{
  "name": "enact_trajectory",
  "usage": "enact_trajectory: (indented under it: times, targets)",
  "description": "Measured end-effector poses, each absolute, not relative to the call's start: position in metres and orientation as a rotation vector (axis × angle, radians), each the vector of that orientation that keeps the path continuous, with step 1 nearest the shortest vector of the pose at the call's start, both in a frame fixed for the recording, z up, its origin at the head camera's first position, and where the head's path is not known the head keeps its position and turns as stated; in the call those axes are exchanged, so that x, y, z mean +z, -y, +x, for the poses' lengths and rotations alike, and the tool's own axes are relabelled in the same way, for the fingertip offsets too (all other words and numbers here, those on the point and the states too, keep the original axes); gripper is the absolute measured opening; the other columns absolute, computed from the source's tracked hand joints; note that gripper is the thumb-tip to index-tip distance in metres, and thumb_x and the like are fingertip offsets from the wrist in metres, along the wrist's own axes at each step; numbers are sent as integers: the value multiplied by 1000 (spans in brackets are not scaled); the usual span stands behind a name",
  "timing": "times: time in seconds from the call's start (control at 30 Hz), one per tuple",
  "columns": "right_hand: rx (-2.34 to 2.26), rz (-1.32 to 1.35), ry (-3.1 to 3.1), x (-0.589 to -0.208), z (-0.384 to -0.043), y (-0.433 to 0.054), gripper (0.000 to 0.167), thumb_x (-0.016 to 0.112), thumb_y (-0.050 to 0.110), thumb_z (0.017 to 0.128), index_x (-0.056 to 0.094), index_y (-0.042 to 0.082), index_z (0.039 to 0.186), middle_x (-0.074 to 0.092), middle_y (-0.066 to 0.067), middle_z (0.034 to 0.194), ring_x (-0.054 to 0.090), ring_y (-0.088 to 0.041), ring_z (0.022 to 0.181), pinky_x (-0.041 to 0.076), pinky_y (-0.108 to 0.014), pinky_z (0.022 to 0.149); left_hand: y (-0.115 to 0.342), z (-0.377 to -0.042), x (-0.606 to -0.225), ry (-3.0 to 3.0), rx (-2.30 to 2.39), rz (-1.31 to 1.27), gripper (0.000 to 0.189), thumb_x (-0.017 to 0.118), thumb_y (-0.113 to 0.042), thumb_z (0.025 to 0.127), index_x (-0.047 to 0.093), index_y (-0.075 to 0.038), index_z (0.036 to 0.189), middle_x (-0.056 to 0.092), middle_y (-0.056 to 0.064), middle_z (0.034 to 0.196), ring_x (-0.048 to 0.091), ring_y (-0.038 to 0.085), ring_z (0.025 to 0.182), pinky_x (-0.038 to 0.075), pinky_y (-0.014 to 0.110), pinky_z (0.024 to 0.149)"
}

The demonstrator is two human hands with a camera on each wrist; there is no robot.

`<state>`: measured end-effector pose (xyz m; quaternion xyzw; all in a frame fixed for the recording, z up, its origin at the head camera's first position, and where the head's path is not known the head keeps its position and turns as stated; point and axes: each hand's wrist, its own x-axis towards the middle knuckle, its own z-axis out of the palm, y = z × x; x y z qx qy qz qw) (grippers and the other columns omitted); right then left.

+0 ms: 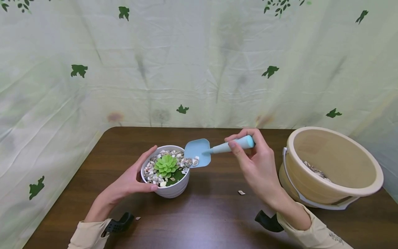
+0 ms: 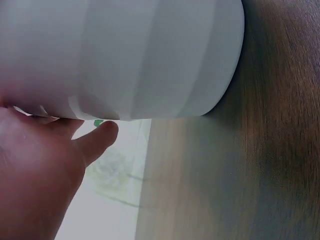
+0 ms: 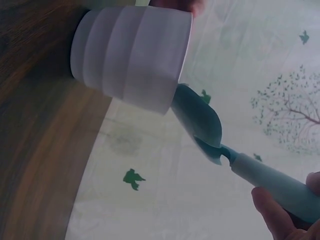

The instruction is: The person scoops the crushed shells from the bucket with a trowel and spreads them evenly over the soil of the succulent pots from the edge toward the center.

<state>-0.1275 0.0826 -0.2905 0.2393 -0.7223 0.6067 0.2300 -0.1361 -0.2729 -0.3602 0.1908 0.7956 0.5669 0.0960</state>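
Note:
A white ribbed flower pot stands on the table, holding a green succulent ringed by small pale stones. My left hand grips the pot from the left, its thumb along the near rim. My right hand holds a light-blue garden trowel by the handle. The blade, tilted down, reaches the pot's right rim, with several stones on its lower edge. In the right wrist view the trowel's tip meets the rim. A bare green patch shows inside the pot at the near right.
At the right stands a large beige bucket with a grey handle and some stones inside. One loose stone lies mid-table, another beside my left wrist. A leaf-printed cloth hangs behind the table.

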Motion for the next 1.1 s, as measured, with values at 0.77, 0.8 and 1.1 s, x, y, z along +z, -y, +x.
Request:
enact_trajectory:
  times: [0.77, 0.8, 1.1]
  targets:
    - [1533, 698, 2006, -290, -119, -75, 22, 69, 2, 91, 55, 5, 108, 71, 1, 105, 54, -14, 66, 40, -22, 49, 272, -135, -361, -2450, 1607, 540, 102, 81, -16, 76, 20, -32, 157, 23, 9, 156, 29, 32, 135, 36, 28, 97]
    - [1535, 703, 2004, -290, -118, -74, 23, 69, 1, 90, 55, 5, 108, 71, 1, 106, 54, -14, 66, 40, -22, 49, 272, -135, -361, -2446, 1611, 538, 102, 81, -16, 76, 20, -33, 156, 23, 9, 156, 29, 32, 135, 36, 27, 97]
    - [1507, 729, 1992, -291, -118, -72, 26, 69, -2, 89, 54, 2, 110, 70, 0, 108, 55, -14, 68, 42, -23, 50, 268, -137, -361, -2509, 1611, 573, 110, 88, -13, 69, 22, -31, 155, 27, 10, 151, 35, 31, 128, 37, 23, 94]
